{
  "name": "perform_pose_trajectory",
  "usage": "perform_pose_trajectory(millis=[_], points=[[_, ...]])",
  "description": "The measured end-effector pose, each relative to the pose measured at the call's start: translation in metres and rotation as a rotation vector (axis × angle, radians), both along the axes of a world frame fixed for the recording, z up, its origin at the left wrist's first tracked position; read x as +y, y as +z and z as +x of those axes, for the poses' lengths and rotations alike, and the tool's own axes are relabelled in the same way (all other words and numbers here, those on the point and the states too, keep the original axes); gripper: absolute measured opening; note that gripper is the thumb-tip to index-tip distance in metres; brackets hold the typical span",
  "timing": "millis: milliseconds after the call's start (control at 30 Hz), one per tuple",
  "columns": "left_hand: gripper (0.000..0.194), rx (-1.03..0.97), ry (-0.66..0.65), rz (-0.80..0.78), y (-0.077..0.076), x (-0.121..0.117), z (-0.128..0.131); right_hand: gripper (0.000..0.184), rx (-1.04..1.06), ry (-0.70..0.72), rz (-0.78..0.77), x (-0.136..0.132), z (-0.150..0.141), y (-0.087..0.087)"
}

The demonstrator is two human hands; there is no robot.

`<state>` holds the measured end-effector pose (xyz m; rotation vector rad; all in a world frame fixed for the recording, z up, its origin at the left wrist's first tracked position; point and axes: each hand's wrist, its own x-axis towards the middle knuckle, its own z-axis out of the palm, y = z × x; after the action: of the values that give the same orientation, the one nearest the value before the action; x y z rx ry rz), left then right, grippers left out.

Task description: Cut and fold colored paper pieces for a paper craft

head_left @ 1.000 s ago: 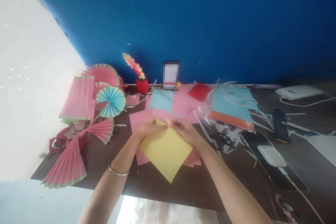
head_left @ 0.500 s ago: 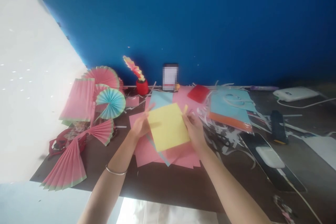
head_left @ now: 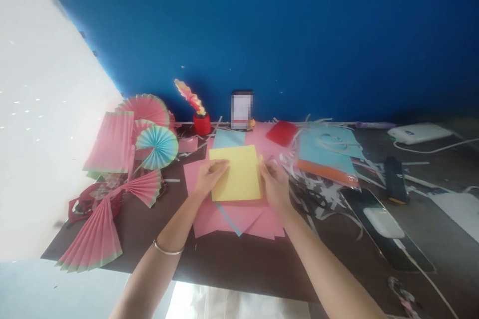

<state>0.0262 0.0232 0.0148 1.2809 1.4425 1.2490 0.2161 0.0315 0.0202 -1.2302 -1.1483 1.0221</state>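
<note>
A yellow paper sheet (head_left: 239,174) lies squared on a pile of pink sheets (head_left: 239,217) in the middle of the dark table (head_left: 232,264). My left hand (head_left: 209,177) rests on the yellow sheet's left edge, fingers stretched flat over it. At the sheet's right edge my right hand (head_left: 275,184) has its fingers curled against the paper. A blue sheet (head_left: 229,138) shows just behind the yellow one.
Folded pink paper fans (head_left: 112,142) and a blue-green round fan (head_left: 159,145) lie at the left. A red pot (head_left: 202,122) stands at the back. Blue and orange paper in plastic (head_left: 329,157), white paper strips, a phone (head_left: 385,224) and cables lie to the right.
The yellow sheet was lifted from a diamond position near me, turned, and laid down square farther back on the pink pile. Both hands moved with it.
</note>
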Motion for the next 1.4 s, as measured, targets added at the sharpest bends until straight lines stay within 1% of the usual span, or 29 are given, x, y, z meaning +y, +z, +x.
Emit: perform_pose_trajectory(millis=[167, 467, 633, 800, 933, 1033, 1233, 1400], points=[[0.021, -0.006, 0.045, -0.048, 0.0012, 0.0004, 0.0031, 0.023, -0.062, -0.015, 0.03, 0.0003, -0.0011, -0.0026], [0.021, -0.079, 0.062, -0.146, -0.0016, 0.0013, 0.0043, 0.028, -0.16, -0.053, 0.055, -0.0003, -0.0021, -0.004], [0.023, -0.083, 0.062, -0.166, -0.0027, 0.0016, 0.0047, 0.029, -0.189, -0.08, 0.049, -0.0001, -0.0034, -0.0039], [0.022, -0.1, 0.056, -0.151, -0.0039, 0.0018, 0.0052, 0.034, -0.13, -0.049, 0.004, -0.0002, -0.004, -0.0026], [0.021, -0.075, 0.073, -0.103, -0.0036, 0.001, 0.0051, 0.03, 0.023, 0.058, -0.011, -0.0008, -0.0037, -0.0007], [0.021, -0.046, 0.074, -0.075, -0.002, 0.0005, 0.0038, 0.027, 0.07, 0.108, -0.026, -0.0004, -0.003, -0.0007], [0.019, -0.015, 0.09, -0.047, -0.0017, 0.002, 0.0009, 0.029, 0.029, 0.059, -0.063, 0.0011, -0.0018, -0.0043], [0.018, -0.022, 0.081, -0.038, -0.0021, 0.0027, 0.0019, 0.031, -0.146, -0.006, -0.04, 0.0011, -0.0017, -0.0045]])
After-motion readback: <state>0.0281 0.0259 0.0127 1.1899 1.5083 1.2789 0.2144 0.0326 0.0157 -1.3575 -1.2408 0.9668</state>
